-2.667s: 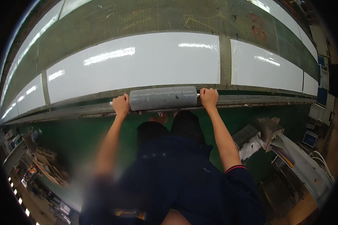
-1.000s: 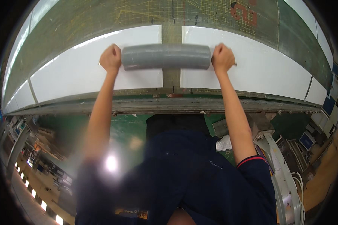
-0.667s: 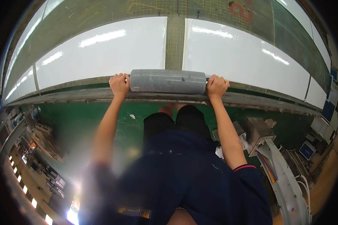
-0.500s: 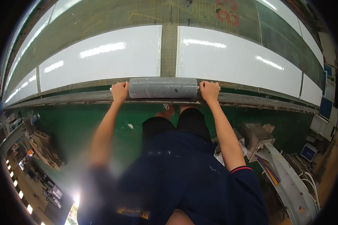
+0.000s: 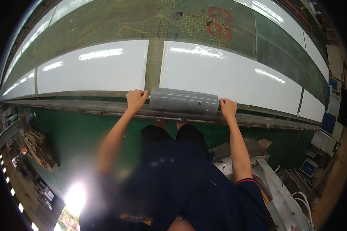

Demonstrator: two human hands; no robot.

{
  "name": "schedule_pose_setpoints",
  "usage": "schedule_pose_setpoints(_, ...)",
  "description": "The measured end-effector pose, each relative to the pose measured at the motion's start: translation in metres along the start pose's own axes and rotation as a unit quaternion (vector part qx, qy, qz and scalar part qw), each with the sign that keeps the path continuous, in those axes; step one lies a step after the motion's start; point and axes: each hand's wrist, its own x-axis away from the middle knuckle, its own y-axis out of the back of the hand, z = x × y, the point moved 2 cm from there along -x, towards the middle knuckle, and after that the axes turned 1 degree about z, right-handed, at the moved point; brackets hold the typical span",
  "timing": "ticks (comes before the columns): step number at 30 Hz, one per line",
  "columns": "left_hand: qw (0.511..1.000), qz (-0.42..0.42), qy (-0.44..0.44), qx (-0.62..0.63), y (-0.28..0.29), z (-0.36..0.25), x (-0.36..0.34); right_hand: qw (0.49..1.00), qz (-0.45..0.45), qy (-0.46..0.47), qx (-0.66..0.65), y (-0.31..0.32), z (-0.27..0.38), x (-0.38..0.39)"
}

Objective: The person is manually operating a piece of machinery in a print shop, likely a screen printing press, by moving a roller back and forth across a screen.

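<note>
A thick grey roller [image 5: 184,100] lies crosswise at the near edge of a long table, slightly tilted with its right end nearer to me. My left hand [image 5: 136,100] is closed around the thin rod at its left end. The rod at the other end is in the grip of my right hand [image 5: 228,108], fingers wrapped round. Just beyond the roller a glossy white sheet [image 5: 235,71] lies flat on the right, its near-left corner next to the roller. Another glossy white sheet [image 5: 92,69] lies to the left, with a narrow strip of table between the two.
The green cutting-mat surface [image 5: 142,23] shows red marks and yellow grid lines. A metal rail [image 5: 104,107] runs along the table's near edge. Behind my right arm stands a grey metal frame [image 5: 273,192]. Flat cardboard pieces [image 5: 40,150] lean at the left over the green floor [image 5: 81,134].
Both hands and the roller have shifted right along the table edge, and the roller has turned so its right end dips toward me. The sheets sit lower and further left in view.
</note>
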Motion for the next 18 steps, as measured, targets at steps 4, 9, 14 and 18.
schedule_pose_setpoints(4, 0.999, 0.044, 0.021, -0.006, -0.026, -0.049, -0.053, 0.998, -0.044, -0.036, 0.0, 0.01, -0.045, -0.021)
schedule_pose_setpoints(9, 0.98, -0.167, -0.08, -0.067, -0.036, -0.063, -0.117, 0.981, -0.194, -0.02, -0.013, 0.017, -0.043, -0.083)
schedule_pose_setpoints(14, 0.984, -0.175, -0.012, -0.007, -0.002, -0.094, -0.237, 0.954, -0.291, -0.029, -0.073, 0.067, -0.03, -0.188)
schedule_pose_setpoints(18, 0.994, -0.076, 0.074, 0.008, 0.008, -0.108, -0.32, 0.942, -0.276, -0.143, -0.128, 0.097, -0.017, -0.279)
